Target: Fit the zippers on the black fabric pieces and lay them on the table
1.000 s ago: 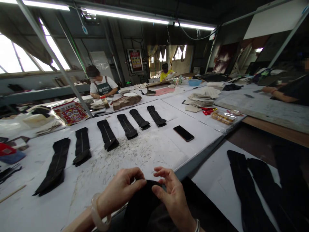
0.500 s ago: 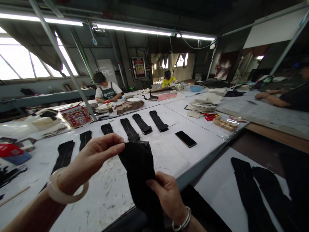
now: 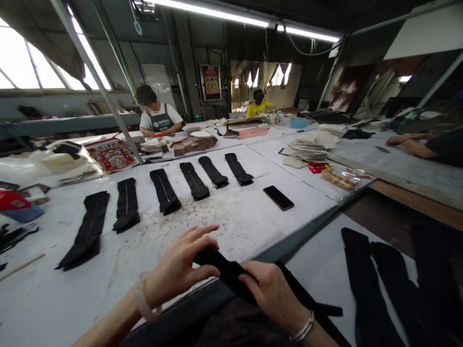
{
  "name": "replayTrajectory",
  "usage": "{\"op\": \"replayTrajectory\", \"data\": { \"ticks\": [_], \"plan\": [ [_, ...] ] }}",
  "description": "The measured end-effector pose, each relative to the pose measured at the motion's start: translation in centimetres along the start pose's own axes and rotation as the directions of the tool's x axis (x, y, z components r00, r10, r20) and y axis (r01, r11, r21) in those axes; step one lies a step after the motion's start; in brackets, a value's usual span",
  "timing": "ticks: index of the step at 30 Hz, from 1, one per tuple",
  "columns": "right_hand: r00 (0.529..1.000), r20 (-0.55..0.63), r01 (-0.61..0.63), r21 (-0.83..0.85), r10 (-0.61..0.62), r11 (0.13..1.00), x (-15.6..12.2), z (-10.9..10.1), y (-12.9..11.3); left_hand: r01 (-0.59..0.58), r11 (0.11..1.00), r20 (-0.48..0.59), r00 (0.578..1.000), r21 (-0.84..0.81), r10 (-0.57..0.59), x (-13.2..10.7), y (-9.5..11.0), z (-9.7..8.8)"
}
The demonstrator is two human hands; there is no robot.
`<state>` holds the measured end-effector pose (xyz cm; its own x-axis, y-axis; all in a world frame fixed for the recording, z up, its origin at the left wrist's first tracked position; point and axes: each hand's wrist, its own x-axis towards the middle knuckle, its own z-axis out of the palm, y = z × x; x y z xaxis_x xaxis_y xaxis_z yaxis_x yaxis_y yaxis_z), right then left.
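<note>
left hand [image 3: 177,267], grip half open about black fabric piece [image 3: 231,274], right hand [image 3: 273,291] clasping it, yellowish items in clear plastic pack [image 3: 339,179]

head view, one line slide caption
Left hand and right hand on a black strip; six black pieces lie in a row near a phone on a white table.

The right hand [image 3: 271,291] clasps a folded black piece [image 3: 231,272] near the counter's edge; the left hand [image 3: 184,260] has thumb and fingers around its far end – whether they pinch is hard to tell. On the white counter [image 3: 249,231] six black zippered pieces [image 3: 164,190] lie in a slanting row, apart from one another. Right of the row rests a dark phone [image 3: 278,198] – and beyond it, a pile of pale sheets [image 3: 304,152] near a clear food pack [image 3: 340,178].
</note>
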<state>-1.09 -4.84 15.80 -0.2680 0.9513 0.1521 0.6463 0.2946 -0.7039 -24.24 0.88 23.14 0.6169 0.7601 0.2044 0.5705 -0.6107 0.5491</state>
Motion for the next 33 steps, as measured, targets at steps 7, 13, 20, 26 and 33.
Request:
{"op": "replayTrajectory", "data": {
  "ticks": [7,13,20,26,33],
  "plan": [
    [1.000,0.007,-0.016,-0.107,0.017,0.994,-1.5,0.2,0.6,-0.036,0.998,0.042,0.999,0.048,0.034,0.0,-0.1,2.8],
    [0.992,0.052,-0.115,-0.017,0.116,0.993,-2.9,-0.6,0.8,-0.005,0.995,0.121,0.993,-0.099,0.017,0.4,0.2,3.8],
    [0.976,0.128,-0.211,0.348,0.177,0.913,-2.8,-0.8,0.6,-0.047,0.996,0.167,0.984,-0.069,0.058,0.9,0.9,5.1],
    [0.993,-0.005,-0.105,0.451,0.119,0.886,-2.5,1.6,0.8,-0.114,0.993,0.201,0.973,-0.001,0.112,0.9,1.5,5.3],
    [0.980,-0.134,-0.062,0.503,0.148,0.862,-2.8,2.6,0.8,-0.182,0.982,0.194,0.966,0.055,0.168,1.3,2.1,5.6]
  ]
}}
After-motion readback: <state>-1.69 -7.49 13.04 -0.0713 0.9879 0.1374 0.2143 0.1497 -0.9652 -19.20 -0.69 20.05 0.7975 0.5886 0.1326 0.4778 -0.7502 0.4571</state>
